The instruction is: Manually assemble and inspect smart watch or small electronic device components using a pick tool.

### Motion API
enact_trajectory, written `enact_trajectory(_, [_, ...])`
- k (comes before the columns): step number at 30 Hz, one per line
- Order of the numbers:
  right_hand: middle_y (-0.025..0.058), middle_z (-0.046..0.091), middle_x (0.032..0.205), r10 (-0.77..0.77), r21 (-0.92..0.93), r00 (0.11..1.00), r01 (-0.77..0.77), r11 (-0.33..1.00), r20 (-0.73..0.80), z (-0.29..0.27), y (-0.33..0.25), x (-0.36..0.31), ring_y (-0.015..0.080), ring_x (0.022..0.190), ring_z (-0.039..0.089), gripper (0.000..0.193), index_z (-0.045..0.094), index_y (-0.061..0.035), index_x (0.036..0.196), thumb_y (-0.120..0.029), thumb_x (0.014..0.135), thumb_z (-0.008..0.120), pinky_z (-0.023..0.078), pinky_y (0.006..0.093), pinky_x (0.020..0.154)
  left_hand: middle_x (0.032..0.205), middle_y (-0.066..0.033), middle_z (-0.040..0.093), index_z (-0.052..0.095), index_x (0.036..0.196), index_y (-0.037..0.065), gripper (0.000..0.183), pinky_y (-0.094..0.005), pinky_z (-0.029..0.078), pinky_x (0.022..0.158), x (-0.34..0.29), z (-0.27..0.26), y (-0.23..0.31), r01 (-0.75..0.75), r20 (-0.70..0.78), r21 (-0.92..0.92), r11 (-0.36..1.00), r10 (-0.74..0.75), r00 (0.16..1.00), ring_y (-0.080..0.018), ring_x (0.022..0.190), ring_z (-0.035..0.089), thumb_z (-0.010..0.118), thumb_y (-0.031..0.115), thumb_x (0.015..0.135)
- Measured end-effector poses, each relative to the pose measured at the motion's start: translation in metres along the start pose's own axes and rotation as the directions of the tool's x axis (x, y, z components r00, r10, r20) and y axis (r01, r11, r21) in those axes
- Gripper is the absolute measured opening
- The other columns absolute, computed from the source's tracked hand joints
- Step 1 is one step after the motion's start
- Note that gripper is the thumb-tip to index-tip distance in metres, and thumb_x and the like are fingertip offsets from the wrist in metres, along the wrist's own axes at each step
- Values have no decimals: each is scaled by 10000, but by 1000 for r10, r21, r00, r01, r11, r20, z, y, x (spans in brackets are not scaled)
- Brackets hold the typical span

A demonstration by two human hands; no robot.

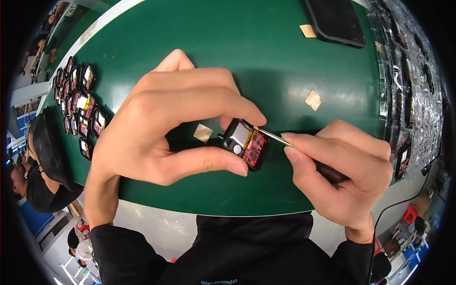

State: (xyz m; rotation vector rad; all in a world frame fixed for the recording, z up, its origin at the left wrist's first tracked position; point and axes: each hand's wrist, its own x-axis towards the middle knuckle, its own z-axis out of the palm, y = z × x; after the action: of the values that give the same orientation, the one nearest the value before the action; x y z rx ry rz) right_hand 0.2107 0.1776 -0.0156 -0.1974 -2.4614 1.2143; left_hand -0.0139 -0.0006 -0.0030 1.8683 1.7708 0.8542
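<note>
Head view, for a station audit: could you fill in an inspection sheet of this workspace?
Surface: green tabletop, glossy
Job's things: open black device with red circuit board; metal-tipped tool, tip at the device
Clutter: three tan squares; dark phone-like slab; device pile at left; clear plastic packaging at right
Hands: left hand pinches the device; right hand grips the tool
Cables: black cable at right
Surroundings: people beyond the table

I see left fingers [204,102] pinching a small black device [245,143], right fingers [327,149] holding a metal-tipped tool [274,136] at its one-o'clock edge.
</note>
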Motion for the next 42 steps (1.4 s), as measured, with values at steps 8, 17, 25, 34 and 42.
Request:
enact_trajectory(8, [73, 729, 760, -2, -17, 1000, 2, 1000, 13, -2, -2, 0, 98, 576, 599, 255, 872, 31, 1041, 79, 795, 831, 388, 257, 504, 949, -66, 821, 856, 1120, 27, 631, -353, 336, 775, 0, 0, 0, -22, -6, -6, 1000, 22, 1000, -194, 806, 708, 953, 529, 749])
enact_trajectory(17, [81, 726, 736, 12, 37, 1000, -12, 999, -17, -1, -1, -1, 110, 578, 608, 223, 859, 45, 1024, 63, 803, 832, 404, 250, 527, 922, -75, 812, 856, 1109, 22, 636, -354, 351, 773, -2, 2, 2, -6, -13, 25, 1000, 6, 1000, -195, 790, 706, 939, 543, 753])
enact_trajectory(25, [70, 714, 722, 46, 54, 997, -49, 997, 61, -10, -1, 6, 106, 581, 605, 201, 856, 42, 1016, 63, 817, 833, 402, 249, 530, 886, -89, 783, 848, 1087, -32, 773, -333, 340, 709, 2, -2, 2, 48, -5, 6, 999, -48, 999, -153, 679, 538, 890, 653, 733])
enact_trajectory(34, [68, 718, 725, 71, 58, 997, -72, 996, 31, -5, -2, 1, 100, 578, 591, 192, 860, 37, 1009, 63, 821, 828, 393, 252, 529, 905, -104, 805, 846, 1089, -27, 713, -354, 369, 779, 1, 1, 4, 28, 0, 12, 1000, -28, 1000, -199, 758, 681, 921, 584, 729])
enact_trajectory(42, [69, 715, 724, 65, 80, 998, -64, 995, -4, -3, -4, 0, 95, 581, 592, 200, 857, 43, 1019, 66, 822, 826, 389, 249, 530, 894, -94, 807, 848, 1078, -16, 679, -354, 376, 785, -1, 3, 3, 15, -41, 20, 1000, -14, 999, -208, 767, 710, 929, 557, 724])
